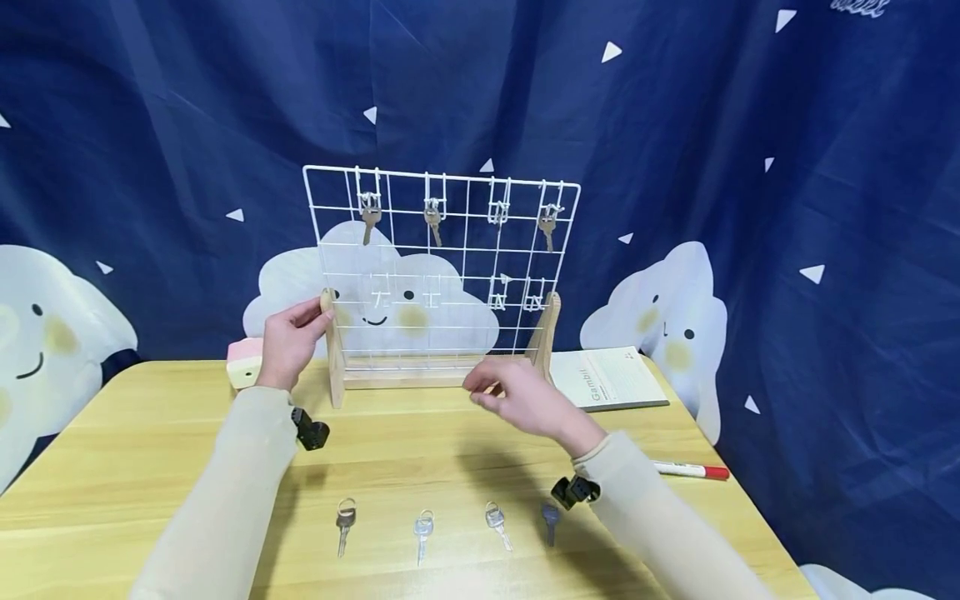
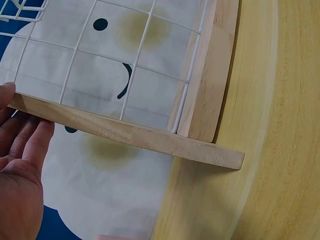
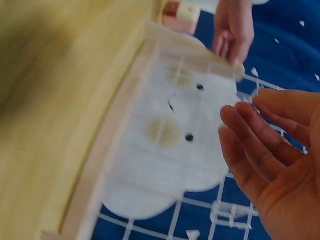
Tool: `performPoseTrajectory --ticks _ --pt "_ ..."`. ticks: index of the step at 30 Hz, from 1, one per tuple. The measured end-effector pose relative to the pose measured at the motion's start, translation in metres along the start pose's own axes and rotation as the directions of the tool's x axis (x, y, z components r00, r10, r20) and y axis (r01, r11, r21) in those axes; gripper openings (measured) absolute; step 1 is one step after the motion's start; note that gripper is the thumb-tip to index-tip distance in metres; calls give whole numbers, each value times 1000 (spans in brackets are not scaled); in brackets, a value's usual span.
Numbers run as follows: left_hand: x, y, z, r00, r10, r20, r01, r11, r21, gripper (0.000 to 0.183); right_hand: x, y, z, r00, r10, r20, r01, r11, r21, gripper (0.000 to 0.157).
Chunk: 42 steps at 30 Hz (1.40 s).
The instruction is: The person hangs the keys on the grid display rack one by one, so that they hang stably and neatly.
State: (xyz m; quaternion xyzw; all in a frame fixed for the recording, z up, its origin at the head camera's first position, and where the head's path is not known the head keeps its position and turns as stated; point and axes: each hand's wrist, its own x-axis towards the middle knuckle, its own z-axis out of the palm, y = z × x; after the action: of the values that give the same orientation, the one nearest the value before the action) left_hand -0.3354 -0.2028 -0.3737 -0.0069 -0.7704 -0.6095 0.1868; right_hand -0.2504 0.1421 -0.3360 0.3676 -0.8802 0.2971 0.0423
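Note:
A white wire grid rack stands upright in a wooden base at the back of the table. My left hand grips the top of its left wooden post, thumb on one side and fingers on the other. My right hand hovers in front of the rack's lower right, fingers loosely bent and nothing between them. Several keys hang from hooks along the grid's upper row, among them a brownish key at the left. Hooks on the lower row hold no keys.
Several loose keys lie in a row near the front, including a dark key and a silver key. A notebook and a red-capped marker lie at the right. A small pink-and-cream block sits behind my left hand.

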Motion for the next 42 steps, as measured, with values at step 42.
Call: performPoseTrajectory --ticks 42 --pt "3 -7 2 999 9 -38 -8 1000 11 42 22 -43 126 931 -86 355 94 996 -6 27"
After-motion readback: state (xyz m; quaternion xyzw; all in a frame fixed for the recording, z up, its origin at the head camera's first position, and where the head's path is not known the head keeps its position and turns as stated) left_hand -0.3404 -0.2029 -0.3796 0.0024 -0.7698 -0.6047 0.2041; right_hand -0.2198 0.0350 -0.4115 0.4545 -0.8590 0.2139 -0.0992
